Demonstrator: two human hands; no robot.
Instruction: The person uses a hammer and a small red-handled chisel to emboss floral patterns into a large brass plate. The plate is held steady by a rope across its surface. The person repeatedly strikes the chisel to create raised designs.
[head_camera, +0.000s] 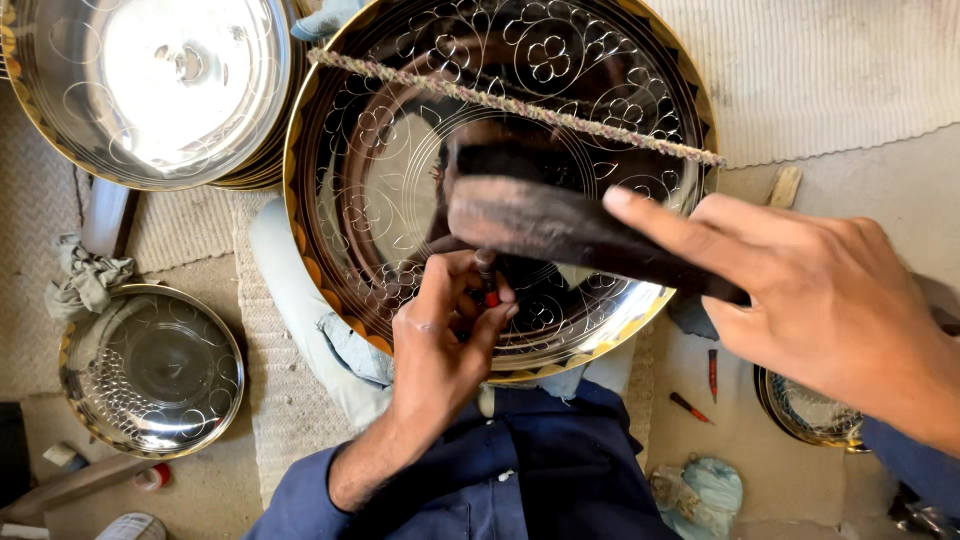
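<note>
A large round metal tray with engraved flower and vine lines rests tilted on my lap. My left hand pinches a small dark chisel with a red band, its tip against the tray's lower middle. My right hand grips a dark worn wooden mallet, index finger stretched along it, its head just above the chisel's top. A braided cord runs across the tray's upper face.
A stack of shiny engraved trays lies at top left. A smaller engraved tray sits on the floor at left beside a crumpled rag. Two red-tipped chisels lie at right near another tray's rim.
</note>
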